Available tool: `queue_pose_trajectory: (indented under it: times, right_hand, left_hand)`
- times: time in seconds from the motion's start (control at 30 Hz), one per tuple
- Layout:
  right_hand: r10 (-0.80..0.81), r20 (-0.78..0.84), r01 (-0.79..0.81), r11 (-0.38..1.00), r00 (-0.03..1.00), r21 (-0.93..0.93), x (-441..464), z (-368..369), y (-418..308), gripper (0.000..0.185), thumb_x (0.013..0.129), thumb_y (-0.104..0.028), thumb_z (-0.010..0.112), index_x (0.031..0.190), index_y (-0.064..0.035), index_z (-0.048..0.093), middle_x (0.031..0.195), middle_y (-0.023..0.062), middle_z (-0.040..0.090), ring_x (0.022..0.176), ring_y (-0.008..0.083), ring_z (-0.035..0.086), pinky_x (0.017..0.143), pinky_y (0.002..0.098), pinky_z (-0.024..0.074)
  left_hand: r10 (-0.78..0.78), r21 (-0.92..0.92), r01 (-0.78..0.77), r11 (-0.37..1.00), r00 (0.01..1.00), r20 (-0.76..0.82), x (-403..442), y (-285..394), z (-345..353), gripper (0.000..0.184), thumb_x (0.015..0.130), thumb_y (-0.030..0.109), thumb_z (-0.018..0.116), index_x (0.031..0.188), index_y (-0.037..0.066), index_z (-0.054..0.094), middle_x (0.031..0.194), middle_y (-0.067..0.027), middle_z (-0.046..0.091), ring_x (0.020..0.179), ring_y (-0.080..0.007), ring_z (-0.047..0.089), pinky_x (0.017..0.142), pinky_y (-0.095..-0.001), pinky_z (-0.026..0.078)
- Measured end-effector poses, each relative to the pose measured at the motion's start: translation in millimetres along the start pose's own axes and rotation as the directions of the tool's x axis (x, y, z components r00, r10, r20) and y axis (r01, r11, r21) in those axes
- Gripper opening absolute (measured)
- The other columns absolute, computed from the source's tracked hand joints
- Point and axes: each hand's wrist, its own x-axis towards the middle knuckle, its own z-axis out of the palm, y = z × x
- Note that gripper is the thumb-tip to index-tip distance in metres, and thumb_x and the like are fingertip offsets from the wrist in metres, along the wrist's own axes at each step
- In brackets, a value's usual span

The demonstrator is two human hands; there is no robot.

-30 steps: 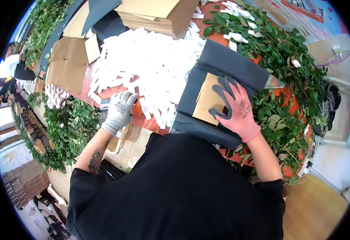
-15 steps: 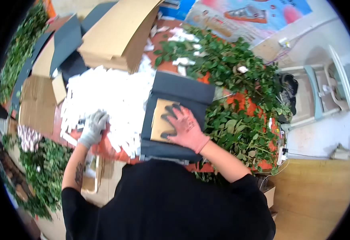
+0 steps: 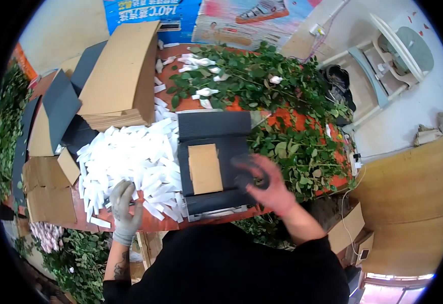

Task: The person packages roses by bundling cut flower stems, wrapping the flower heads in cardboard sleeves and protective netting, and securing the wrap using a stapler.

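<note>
My right hand point(image 3: 272, 187), in a coral glove with dark fingertips, hovers over the right edge of a black corrugated sheet point(image 3: 214, 121). Its fingers are spread and smeared by motion, with nothing seen in them. On the sheet lies a tan cardboard rectangle point(image 3: 205, 169), apart from the hand. My left hand point(image 3: 125, 210), in a pale grey glove, is at the front edge of a heap of white strips point(image 3: 130, 152). Its thumb stands away from the fingers, and no held thing shows. A small dark item beside it is partly hidden.
Leafy stems point(image 3: 287, 142) with white-wrapped heads cover the table's right side and back. A tall stack of cardboard sheets point(image 3: 120, 71) stands behind the strips. Further left are black sheets point(image 3: 62, 109) and a brown carton point(image 3: 49, 190). A white-framed chair point(image 3: 368, 76) stands at right.
My right hand has come off the cardboard rectangle and moved right, leaving it on the black sheet. My left hand has drawn back toward me, its thumb now apart. The camera view has shifted.
</note>
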Motion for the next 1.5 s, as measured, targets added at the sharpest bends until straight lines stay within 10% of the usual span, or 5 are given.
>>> queue_pose_trajectory:
  times: [0.37,0.8,0.97,1.13,1.5]
  right_hand:
    - [0.026,0.086,0.078,0.230,0.996,-0.970,283.5,-116.8,132.4,0.034,0.075,-0.021,0.065,0.107,-0.0115,0.061,0.103,0.0112,0.063,0.098,0.0294,0.059,0.090,0.0354,0.0451]
    - [0.068,0.212,0.223,-0.316,0.975,-0.922,358.3,-141.1,289.7,0.011,0.076,-0.017,0.048,0.085,-0.0123,0.051,0.080,0.0080,0.055,0.081,0.0248,0.054,0.075,0.0387,0.0395]
    - [-0.357,0.207,0.353,0.416,0.911,-0.838,391.8,-220.0,294.2,0.018,0.079,-0.016,0.046,0.095,-0.0190,0.056,0.091,0.0070,0.054,0.087,0.0255,0.052,0.076,0.0400,0.0403]
    - [-0.269,0.152,0.013,-0.456,0.951,-0.890,396.0,-249.6,62.9,0.044,0.073,-0.017,0.058,0.116,-0.0250,0.055,0.098,0.0052,0.057,0.089,0.0217,0.059,0.076,0.0328,0.0475]
    - [-0.424,0.343,0.097,-0.503,0.838,-0.859,438.2,-148.1,134.4,0.030,0.082,-0.023,0.049,0.108,-0.0099,0.054,0.093,0.0087,0.057,0.094,0.0222,0.054,0.081,0.0408,0.0424]
  left_hand:
    - [0.084,-0.247,-0.089,0.965,0.996,-0.033,55.7,92.6,29.0,0.031,0.062,-0.004,0.061,0.092,0.003,0.063,0.095,-0.0101,0.062,0.095,-0.0304,0.058,0.087,-0.0416,0.045]
    - [-0.020,-0.160,0.029,0.987,0.998,0.056,103.7,109.4,67.2,0.027,0.060,-0.005,0.058,0.086,0.003,0.062,0.090,-0.0105,0.063,0.088,-0.0312,0.059,0.082,-0.0409,0.046]
    - [0.105,-0.197,-0.087,0.977,0.991,0.082,118.4,108.5,75.4,0.030,0.061,-0.006,0.057,0.088,0.004,0.060,0.090,-0.0107,0.061,0.089,-0.0312,0.058,0.081,-0.0418,0.046]
    - [0.028,-0.203,-0.026,0.979,1.000,0.007,106.1,98.4,78.3,0.031,0.062,-0.007,0.054,0.091,0.002,0.060,0.093,-0.0121,0.061,0.088,-0.0313,0.058,0.081,-0.0413,0.047]
    - [0.011,-0.244,0.010,0.970,0.996,0.085,117.0,102.2,94.8,0.027,0.065,-0.005,0.055,0.090,0.002,0.061,0.092,-0.0123,0.061,0.089,-0.0314,0.059,0.081,-0.0407,0.047]
